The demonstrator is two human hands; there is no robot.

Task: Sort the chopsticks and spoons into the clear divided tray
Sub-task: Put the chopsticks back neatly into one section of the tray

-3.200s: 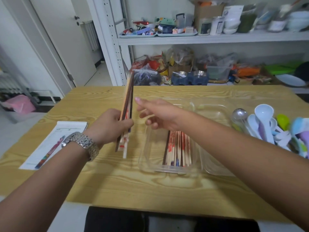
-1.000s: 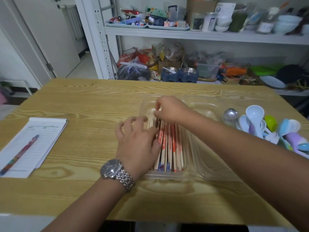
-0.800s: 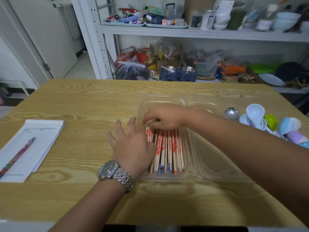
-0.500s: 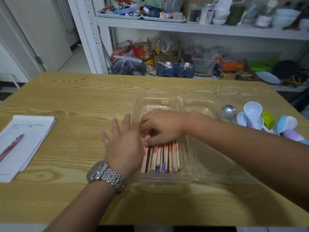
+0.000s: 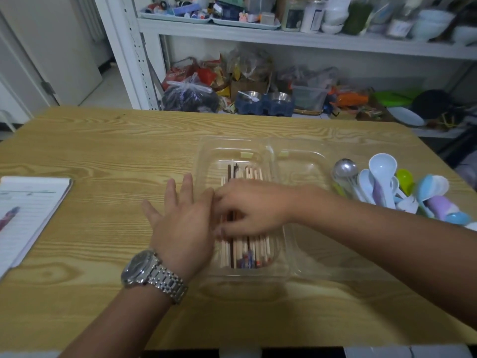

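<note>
A clear divided tray lies in the middle of the wooden table. Its left compartment holds a layer of chopsticks, pale wood with a few dark ones. Nothing lies in the right compartment. My left hand, with a metal watch on the wrist, rests at the tray's left edge with fingers spread flat. My right hand reaches across the tray and lies over the middle of the chopsticks, fingers slightly bent and pressing on them. A pile of spoons, one metal and several coloured plastic, sits on the table right of the tray.
A notepad with a pen lies at the table's left edge. Behind the table stands a white shelf unit crowded with bags, bowls and containers. Bare wood shows left of the tray and along the near edge.
The bundle of chopsticks that my left hand held upright now lies in the tray's left compartment. Both hands have slid toward me along the chopsticks, and my left fingers have spread flat.
</note>
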